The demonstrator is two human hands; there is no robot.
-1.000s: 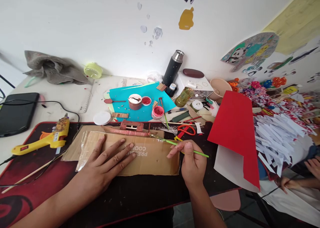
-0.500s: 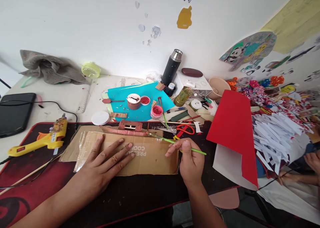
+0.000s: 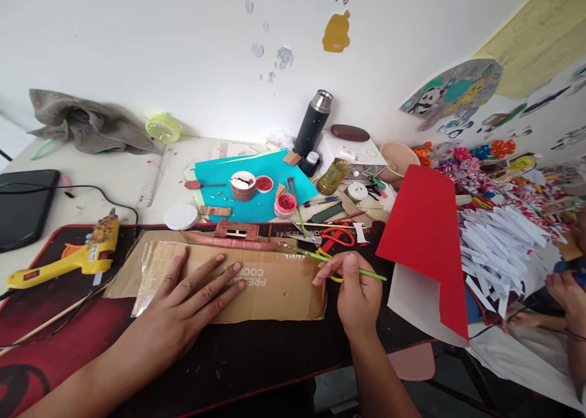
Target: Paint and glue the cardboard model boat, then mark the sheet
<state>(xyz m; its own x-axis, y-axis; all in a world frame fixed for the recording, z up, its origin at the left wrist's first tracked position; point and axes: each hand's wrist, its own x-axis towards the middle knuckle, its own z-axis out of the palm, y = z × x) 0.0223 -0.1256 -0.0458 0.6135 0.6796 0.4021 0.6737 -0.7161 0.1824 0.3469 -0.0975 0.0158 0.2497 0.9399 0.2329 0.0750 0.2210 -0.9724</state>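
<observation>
My left hand [image 3: 196, 293] lies flat, fingers spread, on a piece of brown cardboard [image 3: 279, 299] with printed lettering. Pinched in my right hand [image 3: 359, 287] is a green-handled paintbrush [image 3: 315, 255], its tip near the right end of a pink-painted strip [image 3: 233, 243] along the cardboard's far edge. Just behind that strip sits a small reddish-brown painted piece [image 3: 237, 229] with a slot in it. An open jar of red paint [image 3: 286, 204] stands farther back. Scissors with red and yellow handles [image 3: 337, 238] lie beyond the brush, partly hidden by my right hand.
A yellow glue gun [image 3: 68, 265] rests on the left of the dark mat. Blue paper [image 3: 256, 162] bears a white-and-brown tub [image 3: 243, 186]. Behind it stands a black flask [image 3: 314, 122]. At right, a folded red sheet [image 3: 421, 223] stands near white paper strips [image 3: 497, 241] and another person's hands [image 3: 565, 293].
My right hand and the paintbrush have shifted a little to the right, with the brush tip moving along the strip. My left hand stays pressed on the cardboard.
</observation>
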